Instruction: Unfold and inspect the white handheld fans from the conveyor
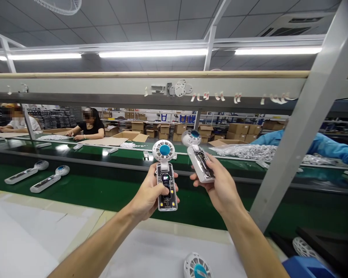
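Observation:
My left hand (147,195) grips a small handheld fan (167,200) upright, its round white head with a blue centre at the top. The thumb presses on the dark circuit face under a clear cover, where a small light glows. In my right hand (224,183) is a second handheld fan (202,166), tilted to the left, with my fingers around its white body and the thumb on its front. Both fans are above the green conveyor belt and do not touch each other.
Two fans (46,183) lie on the green belt (89,187) at left. Another fan (197,266) rests on the white table (150,251). A slanted metal post (301,127) stands right, near a blue object (307,267). Several people sit across the belt, beside white parts (249,151).

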{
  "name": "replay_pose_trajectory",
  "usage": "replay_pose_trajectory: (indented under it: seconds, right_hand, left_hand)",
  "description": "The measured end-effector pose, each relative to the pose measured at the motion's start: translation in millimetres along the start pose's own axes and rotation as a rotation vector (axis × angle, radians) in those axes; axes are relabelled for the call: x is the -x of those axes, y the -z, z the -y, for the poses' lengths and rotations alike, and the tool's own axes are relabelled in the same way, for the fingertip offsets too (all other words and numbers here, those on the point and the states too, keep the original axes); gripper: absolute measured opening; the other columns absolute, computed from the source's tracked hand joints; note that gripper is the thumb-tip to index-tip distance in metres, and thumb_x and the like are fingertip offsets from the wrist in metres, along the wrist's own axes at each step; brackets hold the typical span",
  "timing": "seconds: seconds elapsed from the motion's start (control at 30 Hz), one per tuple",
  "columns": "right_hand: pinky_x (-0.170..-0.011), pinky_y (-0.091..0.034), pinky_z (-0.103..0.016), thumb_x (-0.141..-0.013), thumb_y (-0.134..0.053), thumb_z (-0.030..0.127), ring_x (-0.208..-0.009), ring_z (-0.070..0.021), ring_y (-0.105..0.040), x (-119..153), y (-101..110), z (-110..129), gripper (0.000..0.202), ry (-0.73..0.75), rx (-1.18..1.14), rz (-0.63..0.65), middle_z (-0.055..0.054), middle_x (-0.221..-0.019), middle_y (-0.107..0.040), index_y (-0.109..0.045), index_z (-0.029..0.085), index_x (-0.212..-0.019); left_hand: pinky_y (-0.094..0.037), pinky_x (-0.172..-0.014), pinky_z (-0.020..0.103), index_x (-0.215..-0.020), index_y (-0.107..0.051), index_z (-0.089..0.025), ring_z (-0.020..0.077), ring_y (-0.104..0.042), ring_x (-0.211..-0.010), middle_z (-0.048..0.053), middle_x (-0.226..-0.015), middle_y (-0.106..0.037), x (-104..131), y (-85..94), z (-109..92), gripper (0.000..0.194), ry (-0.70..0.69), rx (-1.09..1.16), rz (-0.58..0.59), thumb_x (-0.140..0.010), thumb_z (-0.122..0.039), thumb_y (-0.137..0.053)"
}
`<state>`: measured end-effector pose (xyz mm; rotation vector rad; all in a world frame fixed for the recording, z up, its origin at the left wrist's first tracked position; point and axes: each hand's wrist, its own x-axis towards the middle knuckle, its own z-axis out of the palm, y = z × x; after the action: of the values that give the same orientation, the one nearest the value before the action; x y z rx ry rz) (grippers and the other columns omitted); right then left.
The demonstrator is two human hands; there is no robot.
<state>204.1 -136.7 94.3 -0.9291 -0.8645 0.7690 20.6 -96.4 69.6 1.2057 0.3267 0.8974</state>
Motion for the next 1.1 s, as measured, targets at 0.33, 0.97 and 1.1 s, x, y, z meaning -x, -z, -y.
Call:
replay_pose_trajectory:
  seconds: [0.33, 0.97, 1.1]
  right_hand:
    - [-0.037, -0.043, -0.024, -0.080, -0.053, 0.030, -0.045, -0.0143, -0.056, 13, -7, 3, 0.052, 0.063, 0.014, 0.009, 0.000, -0.074, -0.064, -0.048, 0.021, -0.130]
    - [-0.071, -0.060, -0.033, -0.078, -0.071, 0.033, -0.090, -0.0223, -0.072, 14, -9, -13, 0.073, -0.010, -0.004, 0.170, -0.006, -0.114, -0.067, -0.038, 0.028, -0.143]
    - [-0.079, -0.059, -0.039, -0.077, -0.072, 0.028, -0.089, -0.0211, -0.070, 15, -7, -11, 0.078, 0.026, -0.005, 0.189, -0.003, -0.114, -0.066, -0.030, 0.031, -0.143]
  left_hand:
    - [-0.054, -0.061, 0.032, -0.115, -0.040, -0.023, 0.0189, -0.069, -0.064, 0.001, -0.091, -0.066, 1, 2.2, -1, 0.052, -0.003, 0.045, 0.018, -0.069, -0.009, -0.058]
    - [-0.055, -0.066, 0.030, -0.108, -0.045, -0.022, 0.0140, -0.064, -0.072, -0.001, -0.093, -0.062, -13, 21.5, 14, 0.048, -0.076, -0.077, -0.195, -0.068, -0.017, -0.070]
    - [-0.051, -0.061, 0.025, -0.093, -0.057, -0.016, 0.0132, -0.061, -0.063, -0.001, -0.074, -0.063, -16, 26.0, 8, 0.037, -0.255, -0.277, -0.451, -0.066, -0.030, -0.079]
